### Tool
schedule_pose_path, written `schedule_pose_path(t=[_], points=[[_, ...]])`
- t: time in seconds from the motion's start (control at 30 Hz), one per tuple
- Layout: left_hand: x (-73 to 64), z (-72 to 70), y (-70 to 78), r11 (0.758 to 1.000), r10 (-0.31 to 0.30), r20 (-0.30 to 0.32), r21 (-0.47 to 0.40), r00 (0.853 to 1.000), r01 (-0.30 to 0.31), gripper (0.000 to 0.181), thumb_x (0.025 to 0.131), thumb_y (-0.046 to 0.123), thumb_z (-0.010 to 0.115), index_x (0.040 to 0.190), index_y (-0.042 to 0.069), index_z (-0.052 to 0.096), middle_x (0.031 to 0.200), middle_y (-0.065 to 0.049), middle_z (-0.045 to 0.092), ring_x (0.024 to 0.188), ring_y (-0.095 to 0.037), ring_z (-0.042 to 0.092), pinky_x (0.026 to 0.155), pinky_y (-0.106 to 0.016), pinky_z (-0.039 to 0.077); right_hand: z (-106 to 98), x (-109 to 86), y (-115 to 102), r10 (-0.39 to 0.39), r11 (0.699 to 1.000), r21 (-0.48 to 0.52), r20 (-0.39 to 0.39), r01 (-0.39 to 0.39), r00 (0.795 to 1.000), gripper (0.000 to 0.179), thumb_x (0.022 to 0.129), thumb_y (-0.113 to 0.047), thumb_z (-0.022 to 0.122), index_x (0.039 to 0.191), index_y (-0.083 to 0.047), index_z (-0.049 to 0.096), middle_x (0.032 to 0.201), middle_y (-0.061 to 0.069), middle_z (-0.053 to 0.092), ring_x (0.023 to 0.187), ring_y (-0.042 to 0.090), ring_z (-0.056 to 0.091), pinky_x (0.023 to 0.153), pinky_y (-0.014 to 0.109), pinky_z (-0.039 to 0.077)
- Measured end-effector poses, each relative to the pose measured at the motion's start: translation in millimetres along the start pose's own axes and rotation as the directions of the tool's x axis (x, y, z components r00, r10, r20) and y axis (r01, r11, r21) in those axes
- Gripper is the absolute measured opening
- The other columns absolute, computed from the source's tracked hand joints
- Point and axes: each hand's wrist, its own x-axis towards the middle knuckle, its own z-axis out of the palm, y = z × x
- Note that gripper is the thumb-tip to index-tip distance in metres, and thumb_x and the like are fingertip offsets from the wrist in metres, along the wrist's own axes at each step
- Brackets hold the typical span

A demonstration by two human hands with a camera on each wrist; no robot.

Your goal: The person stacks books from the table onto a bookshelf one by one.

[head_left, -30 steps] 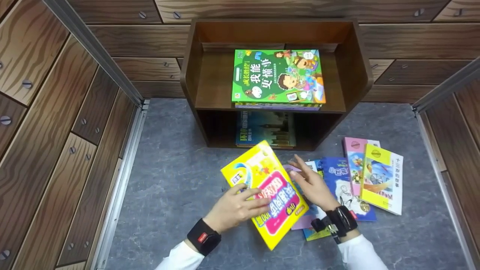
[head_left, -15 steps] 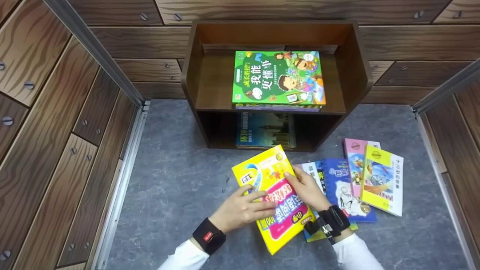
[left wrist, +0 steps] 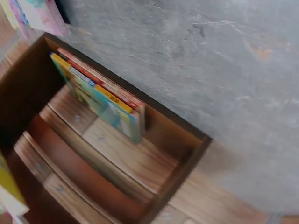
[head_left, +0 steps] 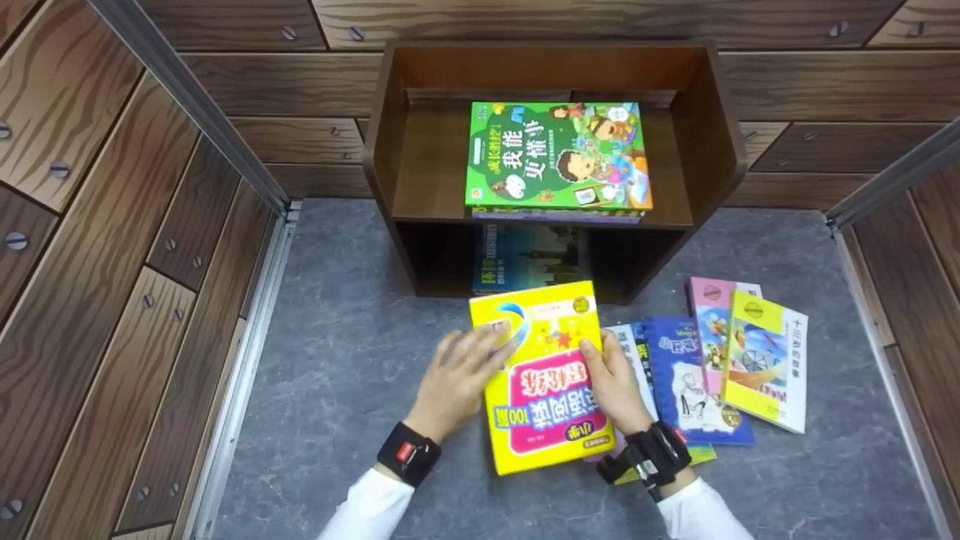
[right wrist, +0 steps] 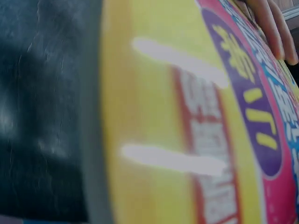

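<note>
A yellow book (head_left: 551, 450) with a pink title panel is held off the floor in front of the bookcase, its cover facing up. My right hand (head_left: 616, 379) grips its right edge, thumb on the cover and the other fingers mostly hidden. Over the upper left of the cover lies my left hand (head_left: 457, 382), fingers extended and slightly blurred, the thumb hidden. The yellow cover (right wrist: 154, 116) fills much of the right wrist view, blurred and close. In the left wrist view, only a corner of a yellow book (left wrist: 11, 186) shows at the left edge.
The brown bookcase (head_left: 675, 150) has a green book (head_left: 559, 154) topping a stack on its upper shelf. Below, a blue book (head_left: 536, 259) lies in the lower compartment. On the floor at right are a blue book (head_left: 671, 375), a pink book (head_left: 711, 300) and a yellow-white book (head_left: 787, 375).
The yellow book has turned from slanted to nearly upright and shifted slightly right. My right hand has come onto its right edge. My left hand's fingers have moved up the cover.
</note>
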Motion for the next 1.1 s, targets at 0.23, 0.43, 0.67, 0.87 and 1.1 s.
schedule_pose_path(t=[0.23, 0.43, 0.67, 0.87, 1.1], points=[[-3.9, 1.5, 0.6, 0.837, -0.423, 0.007, -0.382, 0.906, 0.393, 0.084, 0.094, 0.016, 0.070, 0.163, 0.004, 0.024, 0.168, -0.018, 0.024, 0.150, -0.035, 0.032, 0.119, -0.056, 0.032, 8.7, -5.7, -14.1, -0.030, 0.987, 0.150, -0.128, 0.050, 0.991, 0.037, 0.113, -0.031, 0.042, 0.138, -0.004, 0.044, 0.096, 0.015, 0.063, 0.077, 0.023, 0.066, 0.064, 0.031, 0.057], [-10.9, 0.3, 23.6, 0.228, -0.603, 0.362, -0.776, 0.711, 0.588, 0.055, 0.113, 0.020, 0.037, 0.164, 0.004, 0.025, 0.166, -0.019, 0.033, 0.151, -0.036, 0.035, 0.122, -0.057, 0.031, 18.2, -5.9, -17.7, -0.003, 0.962, 0.264, -0.264, 0.075, 0.964, 0.036, 0.112, -0.032, 0.044, 0.138, -0.007, 0.042, 0.101, 0.013, 0.064, 0.081, 0.022, 0.068, 0.067, 0.031, 0.059], [-18.0, 2.2, 49.1, -0.294, -0.583, 0.507, -0.860, 0.634, 0.417, 0.073, 0.111, 0.043, 0.011, 0.151, -0.012, 0.039, 0.141, -0.026, 0.060, 0.123, -0.028, 0.064, 0.107, -0.046, 0.049, 35.5, -6.3, -16.2, 0.040, 0.889, 0.440, -0.354, 0.128, 0.934, 0.034, 0.113, -0.031, 0.039, 0.141, -0.013, 0.036, 0.112, 0.009, 0.065, 0.091, 0.020, 0.071, 0.076, 0.034, 0.063], [-12.2, 4.2, 65.5, -0.348, -0.597, 0.532, -0.846, 0.601, 0.404, 0.057, 0.109, 0.027, 0.035, 0.147, -0.016, 0.032, 0.111, -0.021, 0.072, 0.087, -0.014, 0.072, 0.079, -0.037, 0.061, 47.8, -11.0, -15.1, 0.056, 0.817, 0.552, -0.360, 0.164, 0.931, 0.033, 0.113, -0.019, 0.037, 0.145, -0.013, 0.030, 0.124, 0.009, 0.063, 0.102, 0.019, 0.071, 0.089, 0.036, 0.062], [-0.9, 9.2, 70.4, -0.358, -0.731, 0.517, -0.846, 0.445, 0.395, 0.045, 0.110, 0.019, 0.050, 0.146, -0.001, 0.031, 0.093, -0.012, 0.068, 0.062, -0.019, 0.070, 0.043, -0.028, 0.051, 59.5, -22.3, -8.8, 0.056, 0.765, 0.637, -0.212, 0.095, 0.976, 0.050, 0.110, -0.001, 0.037, 0.153, -0.018, 0.018, 0.142, 0.013, 0.053, 0.114, 0.022, 0.069, 0.095, 0.041, 0.060]])
